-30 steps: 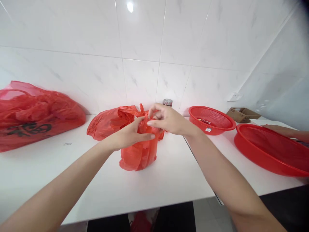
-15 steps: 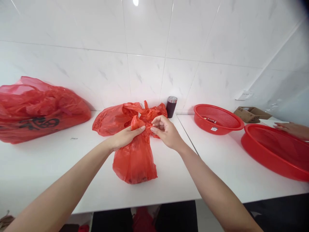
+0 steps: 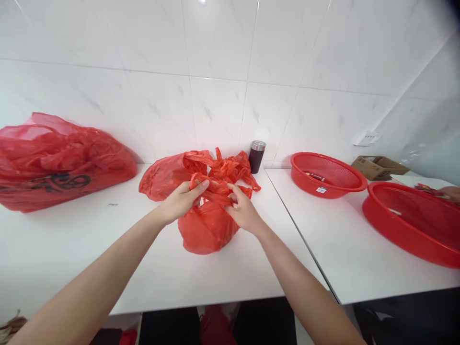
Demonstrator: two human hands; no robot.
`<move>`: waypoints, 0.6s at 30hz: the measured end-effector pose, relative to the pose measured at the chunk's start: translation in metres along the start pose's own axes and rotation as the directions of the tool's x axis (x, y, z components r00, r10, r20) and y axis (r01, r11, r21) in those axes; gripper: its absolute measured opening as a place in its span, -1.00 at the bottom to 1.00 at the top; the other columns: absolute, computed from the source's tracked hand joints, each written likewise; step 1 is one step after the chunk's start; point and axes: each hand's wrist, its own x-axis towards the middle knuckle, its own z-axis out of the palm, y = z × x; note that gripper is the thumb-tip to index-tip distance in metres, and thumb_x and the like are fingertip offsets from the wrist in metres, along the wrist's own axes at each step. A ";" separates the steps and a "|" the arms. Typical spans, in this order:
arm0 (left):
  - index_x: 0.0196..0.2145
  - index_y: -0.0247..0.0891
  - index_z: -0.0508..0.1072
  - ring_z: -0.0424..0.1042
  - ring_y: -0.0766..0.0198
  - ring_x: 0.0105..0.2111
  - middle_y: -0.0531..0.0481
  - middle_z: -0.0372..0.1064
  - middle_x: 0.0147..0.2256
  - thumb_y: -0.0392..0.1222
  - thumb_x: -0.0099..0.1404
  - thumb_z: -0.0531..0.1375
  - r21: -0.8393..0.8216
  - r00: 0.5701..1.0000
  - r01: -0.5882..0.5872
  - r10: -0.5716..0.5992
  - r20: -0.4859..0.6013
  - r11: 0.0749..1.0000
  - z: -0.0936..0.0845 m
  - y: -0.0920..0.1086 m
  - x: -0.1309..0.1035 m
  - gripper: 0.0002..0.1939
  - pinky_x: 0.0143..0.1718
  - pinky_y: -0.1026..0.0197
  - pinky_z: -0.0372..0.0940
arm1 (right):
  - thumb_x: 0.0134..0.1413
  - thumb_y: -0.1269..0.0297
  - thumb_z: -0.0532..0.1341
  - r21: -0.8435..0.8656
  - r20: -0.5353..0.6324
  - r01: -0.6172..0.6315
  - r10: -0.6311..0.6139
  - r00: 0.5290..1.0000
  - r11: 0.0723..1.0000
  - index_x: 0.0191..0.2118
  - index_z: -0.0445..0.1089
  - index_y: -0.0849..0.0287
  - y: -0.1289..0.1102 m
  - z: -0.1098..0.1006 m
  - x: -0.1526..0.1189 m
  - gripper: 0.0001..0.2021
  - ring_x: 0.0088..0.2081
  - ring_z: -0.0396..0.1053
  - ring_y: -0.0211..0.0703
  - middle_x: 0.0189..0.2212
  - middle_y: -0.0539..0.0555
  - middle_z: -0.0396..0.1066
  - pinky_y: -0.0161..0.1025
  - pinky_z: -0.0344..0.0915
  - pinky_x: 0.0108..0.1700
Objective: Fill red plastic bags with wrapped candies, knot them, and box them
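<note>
Loosely curled, both hands [image 3: 213, 205] pinching red plastic bag [image 3: 208, 229]

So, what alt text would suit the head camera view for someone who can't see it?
A person's left hand and right hand hold the top of a red plastic bag at a white table, near more red bags, a dark tumbler and two red baskets.

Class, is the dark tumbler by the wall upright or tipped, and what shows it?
Upright: the dark tumbler stands on the white table, its silver lid on top.
</note>
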 end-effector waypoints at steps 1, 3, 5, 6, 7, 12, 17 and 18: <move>-0.62 -0.21 0.27 0.09 0.34 -0.60 0.12 0.06 -0.64 0.19 0.23 0.16 0.005 1.000 0.024 -0.024 -0.009 1.000 0.000 -0.001 0.001 -0.53 -0.51 0.24 0.12 | 0.06 0.45 0.15 -0.084 0.010 0.017 -0.017 1.000 0.996 0.14 0.24 0.02 0.000 -0.006 0.001 -0.51 -0.15 0.41 -0.14 -0.21 0.02 0.43 -0.08 0.32 -0.04; -0.61 -0.20 0.25 0.08 0.33 -0.59 0.14 0.03 -0.63 0.22 0.23 0.14 -0.010 0.998 0.065 -0.065 0.004 0.998 0.001 -0.004 0.001 -0.52 -0.51 0.23 0.13 | 0.04 0.48 0.13 -0.211 0.023 0.030 -0.026 0.999 0.977 0.10 0.30 0.02 -0.002 -0.017 0.002 -0.52 -0.10 0.38 -0.12 -0.12 0.05 0.42 -0.04 0.28 0.01; -0.58 -0.19 0.26 0.08 0.33 -0.59 0.14 0.04 -0.62 0.22 0.22 0.15 -0.047 0.994 0.087 -0.083 0.075 0.995 0.003 -0.006 0.002 -0.54 -0.50 0.22 0.16 | 0.04 0.44 0.18 -0.209 0.031 0.014 -0.008 0.999 0.978 0.19 0.21 -0.02 -0.006 -0.022 0.002 -0.44 -0.04 0.35 -0.10 -0.05 0.07 0.38 -0.04 0.28 0.02; -0.57 -0.19 0.26 0.08 0.33 -0.59 0.14 0.05 -0.62 0.21 0.22 0.15 -0.081 0.989 0.095 -0.084 0.123 0.992 0.005 -0.007 0.002 -0.55 -0.50 0.22 0.17 | 0.04 0.38 0.22 -0.156 0.050 0.004 0.003 0.999 0.988 0.23 0.16 -0.04 -0.008 -0.023 0.003 -0.39 -0.01 0.34 -0.09 -0.03 0.07 0.37 -0.05 0.29 0.02; -0.57 -0.19 0.26 0.08 0.34 -0.60 0.14 0.06 -0.62 0.20 0.23 0.16 -0.120 0.982 0.106 -0.085 0.171 0.987 0.006 -0.008 0.002 -0.56 -0.49 0.22 0.18 | 0.05 0.31 0.25 -0.078 0.078 0.001 0.006 0.997 0.997 0.24 0.14 -0.04 -0.009 -0.022 0.003 -0.38 0.00 0.34 -0.10 -0.02 0.07 0.36 -0.07 0.30 0.01; -0.51 -0.23 0.35 0.24 0.32 -0.58 0.10 0.22 -0.64 0.10 0.28 0.16 -0.380 0.958 0.221 -0.127 0.257 0.898 0.013 -0.017 0.006 -0.63 -0.38 0.21 0.30 | 0.17 0.11 0.18 0.024 -0.181 0.129 -0.123 0.976 0.991 -0.22 0.42 0.12 -0.018 -0.011 0.001 -0.80 -0.20 0.40 -0.14 -0.29 0.05 0.44 -0.13 0.34 -0.07; -0.29 -0.24 0.49 0.41 0.28 -0.45 -0.01 0.44 -0.43 -0.01 0.26 0.22 -0.507 0.975 0.196 -0.112 0.193 0.839 0.006 -0.018 0.005 -0.77 -0.38 0.25 0.34 | 0.12 0.21 0.24 -0.336 -0.163 0.411 -0.482 0.861 0.848 -0.32 0.43 0.02 -0.042 0.001 -0.019 -0.95 0.07 0.28 0.04 -0.02 0.09 0.37 0.07 0.13 0.17; -0.29 -0.23 0.50 0.42 0.28 -0.44 -0.01 0.44 -0.42 -0.03 0.25 0.23 -0.478 0.975 0.179 -0.090 0.203 0.860 0.004 -0.016 0.004 -0.79 -0.38 0.26 0.34 | 0.06 0.17 0.29 -0.317 -0.093 0.433 -0.482 0.872 0.844 -0.33 0.42 0.02 -0.045 0.002 -0.021 -0.91 0.15 0.20 0.08 0.09 0.07 0.29 0.09 0.07 0.21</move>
